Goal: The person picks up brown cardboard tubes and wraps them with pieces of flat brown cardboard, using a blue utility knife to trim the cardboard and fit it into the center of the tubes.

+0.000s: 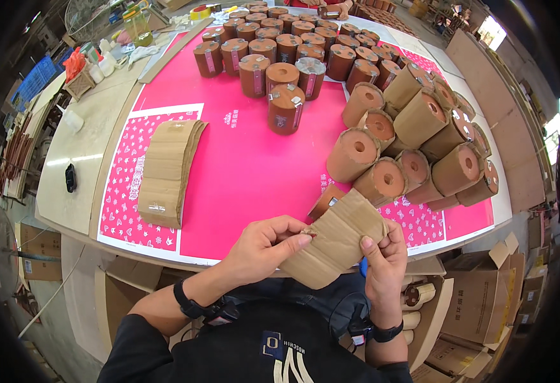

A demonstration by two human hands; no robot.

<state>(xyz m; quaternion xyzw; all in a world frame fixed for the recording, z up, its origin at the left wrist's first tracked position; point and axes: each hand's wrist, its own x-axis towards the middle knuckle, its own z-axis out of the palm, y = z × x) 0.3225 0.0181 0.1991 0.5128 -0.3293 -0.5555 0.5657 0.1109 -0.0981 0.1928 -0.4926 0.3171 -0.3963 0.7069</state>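
the left hand (262,250) and right hand (386,265) each had a closed grip on a creased brown cardboard sheet (337,241), held over the near edge of the pink-covered tabletop (242,166); a stack of brown cardboard sheets (167,169) lay left, reddish-brown cylinders (286,110) stood beyond.

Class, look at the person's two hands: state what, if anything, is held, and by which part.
A brown cardboard sheet: the left hand grips its left edge, the right hand its right edge.

Cardboard piece (337,246) before the cylinders (349,159), right of cardboard stack (168,169).
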